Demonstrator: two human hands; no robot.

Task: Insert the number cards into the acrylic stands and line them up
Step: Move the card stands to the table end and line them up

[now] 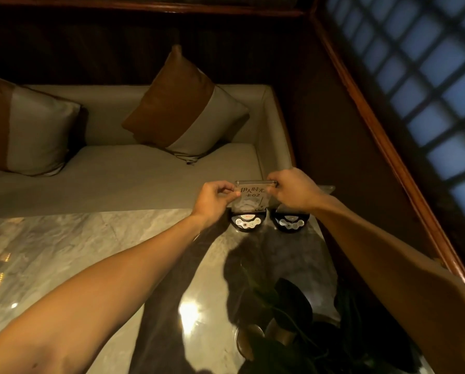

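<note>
room: a dim booth with a cushioned bench (134, 171) behind a polished marble table (63, 252), and a lattice window (428, 90) to the right.
stand: a clear acrylic stand (254, 197) was upright at the table's far edge, over a round black call-button base (246, 221).
card: the number card (253, 194), marked 02 under a line of characters, showed through the acrylic; whether it sat fully home could not be told.
left hand: the left hand (216, 197) pinched the stand's left edge with curled fingers.
right hand: the right hand (293, 188) pinched its upper right corner the same way.
step: likely seating the card and squaring the stand.
advice: he would do well to hold the edges only, keep the card level, and set the front in line with its neighbour.
neighbour: a second black base (290, 221) sat just to the right, with another clear stand (320, 190) behind the right hand.
seat: two tan-and-cream pillows (185, 109) leaned on the bench.
near edge: dark plant leaves (293, 300) crowded the table's near right.
</note>
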